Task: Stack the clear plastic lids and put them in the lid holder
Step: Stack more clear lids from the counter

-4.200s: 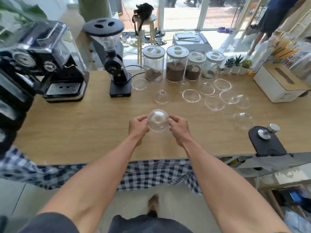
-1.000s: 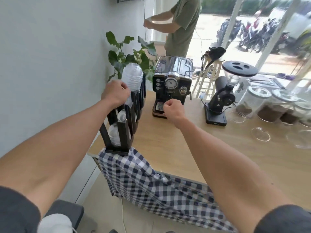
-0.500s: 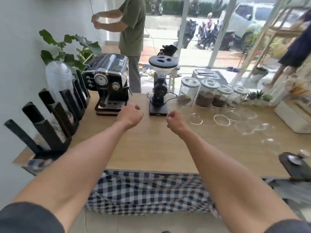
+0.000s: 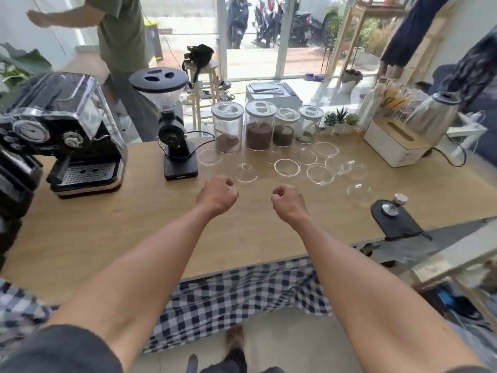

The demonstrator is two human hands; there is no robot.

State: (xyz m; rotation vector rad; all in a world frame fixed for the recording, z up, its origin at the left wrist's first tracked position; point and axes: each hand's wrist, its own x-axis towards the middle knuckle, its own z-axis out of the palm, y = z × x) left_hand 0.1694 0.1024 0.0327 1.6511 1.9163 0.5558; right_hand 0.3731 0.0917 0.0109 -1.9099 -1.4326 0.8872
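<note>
Several clear plastic dome lids lie scattered on the wooden counter (image 4: 107, 238), among them one (image 4: 245, 172) just beyond my left hand, one (image 4: 286, 167) at the middle, one (image 4: 320, 174) to its right and one (image 4: 360, 193) at the far right. My left hand (image 4: 216, 196) and my right hand (image 4: 287, 201) hover over the counter with fingers loosely curled and nothing in them. The lid holder is out of view.
An espresso machine (image 4: 61, 130) stands at the left and a coffee grinder (image 4: 172, 130) behind my left hand. Several jars (image 4: 259, 125) line the back edge. A white box (image 4: 395, 144), a kettle (image 4: 435, 117) and a tamper on a black mat (image 4: 392, 216) sit at the right. A person (image 4: 118, 36) stands beyond the counter.
The view has swung right from the lid holder back to the counter. Both empty hands have moved toward the scattered lids.
</note>
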